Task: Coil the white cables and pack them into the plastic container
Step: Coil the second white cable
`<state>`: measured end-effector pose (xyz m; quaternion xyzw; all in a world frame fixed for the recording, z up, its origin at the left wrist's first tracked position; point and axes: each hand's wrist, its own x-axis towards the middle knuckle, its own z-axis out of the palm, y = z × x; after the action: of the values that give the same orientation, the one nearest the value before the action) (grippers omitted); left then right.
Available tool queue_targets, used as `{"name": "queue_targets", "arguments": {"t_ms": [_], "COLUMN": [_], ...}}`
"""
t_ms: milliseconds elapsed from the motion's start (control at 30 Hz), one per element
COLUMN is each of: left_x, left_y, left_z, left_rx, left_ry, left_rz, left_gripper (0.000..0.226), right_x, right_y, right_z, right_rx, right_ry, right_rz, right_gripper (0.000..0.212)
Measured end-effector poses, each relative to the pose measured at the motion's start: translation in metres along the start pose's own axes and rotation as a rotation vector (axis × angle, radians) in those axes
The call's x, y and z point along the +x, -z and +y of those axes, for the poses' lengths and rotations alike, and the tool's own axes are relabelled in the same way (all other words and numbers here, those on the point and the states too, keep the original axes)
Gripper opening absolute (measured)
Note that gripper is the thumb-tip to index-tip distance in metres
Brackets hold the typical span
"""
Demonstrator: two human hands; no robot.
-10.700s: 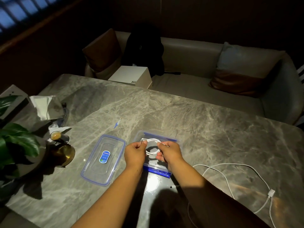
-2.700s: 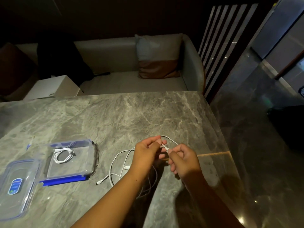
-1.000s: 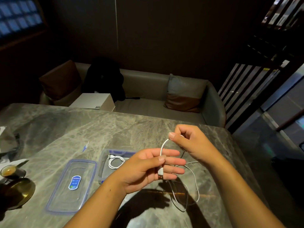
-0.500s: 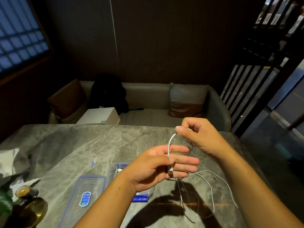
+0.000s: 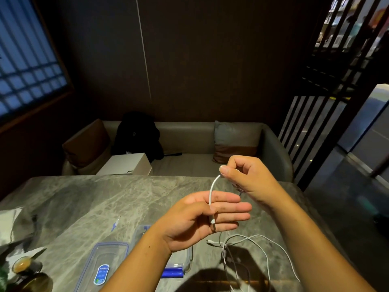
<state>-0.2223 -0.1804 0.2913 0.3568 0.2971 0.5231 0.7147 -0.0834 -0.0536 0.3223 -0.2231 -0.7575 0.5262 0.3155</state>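
In the head view, the plastic container (image 5: 188, 257) sits open on the table (image 5: 94, 199), mostly hidden behind the left forearm. Its lid (image 5: 105, 264) lies just left of it. Above the container and a little to its right, the left hand (image 5: 200, 220) lies palm up with its fingers straight. Its grip is the thumb pressing the plug end of the white cable (image 5: 212, 191) against those fingers. Farther right of the container and higher, the right hand (image 5: 248, 178) pinches the same cable between thumb and forefinger, so a short arc spans the two hands. The slack drops to the table right of the container in loose, crossing loops.

The step looks like the start of a coil. To do it well, the left thumb should keep the plug pinned while the right hand lays even turns round the straight fingers. A light pinch lets the slack feed through without kinking, and the loops should stay small enough for the container.
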Motion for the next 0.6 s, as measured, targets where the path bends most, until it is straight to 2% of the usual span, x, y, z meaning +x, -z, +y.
{"name": "queue_targets", "arguments": {"t_ms": [267,433,600], "left_x": [0.002,0.000,0.000], "left_y": [-0.006,-0.008,-0.014], "left_z": [-0.004,-0.003,0.003], "left_rx": [0.021,0.055,0.076], "left_ry": [0.063,0.075,0.044], "left_rz": [-0.005,-0.014,-0.069], "left_gripper": [0.050,0.046,0.038], "right_x": [-0.001,0.000,0.001], "right_y": [0.003,0.000,-0.013], "right_z": [-0.004,0.001,0.015], "right_rx": [0.036,0.007,0.164], "right_ry": [0.019,0.002,-0.136], "right_rz": [-0.058,-0.011,-0.027], "right_gripper": [0.031,0.032,0.039]}}
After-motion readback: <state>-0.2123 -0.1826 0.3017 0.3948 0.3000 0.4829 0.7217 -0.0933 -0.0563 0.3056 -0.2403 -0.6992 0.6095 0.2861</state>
